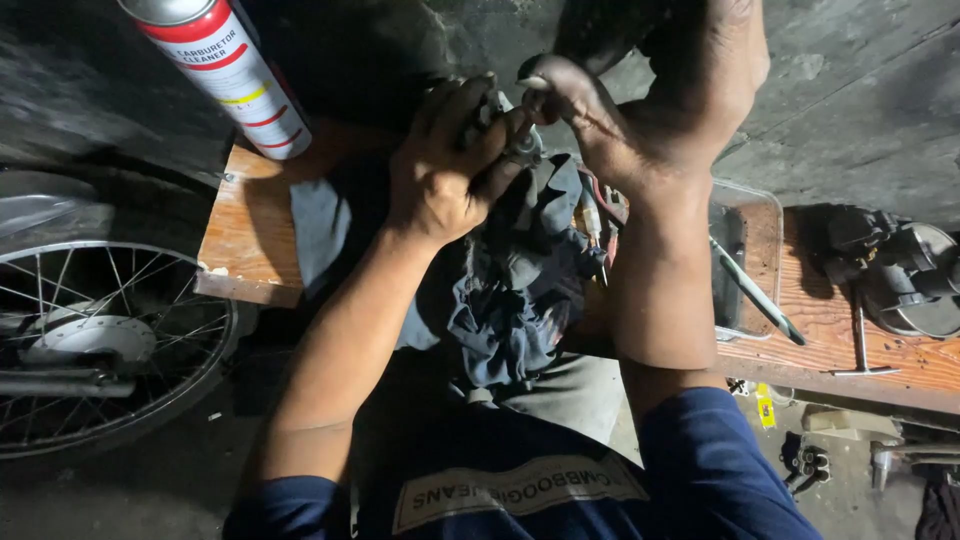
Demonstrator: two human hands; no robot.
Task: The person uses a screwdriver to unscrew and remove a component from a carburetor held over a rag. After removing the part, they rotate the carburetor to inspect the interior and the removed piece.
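— Metal, mostly hidden: the small grey metal part (512, 128) sits at the upper centre of the frame, caught between both hands above the crumpled dark blue-grey rag (510, 300).

— Who has hold of it?

— The left hand (440, 165) wraps it, fingers curled tight together around the body so only a bright edge shows. The right hand (640, 120) comes in from the upper right with thumb and forefinger pinched on a small piece at the part's top; what that piece is, I cannot tell.

— How would you judge it handles?

— Stiff and compact, probably dense for its bulk, and likely greasy, given the rag below and the red-and-white spray can (222, 70) at the upper left. So slippery rather than fragile, though small fittings on it could bend or drop out.

— Where would you take it?

— Around the main body, as the left hand does, palm closed, leaving the top free for fingertip work. Keeping it over the rag looks wise, since a slip would land soft.

— What lies around?

— The worn orange-brown wooden bench (240, 230) runs across the middle; a clear plastic tray (765, 215) holding a long grey tool (755, 290) stands right of the right forearm, and a spoked motorcycle wheel (100, 340) fills the lower left.
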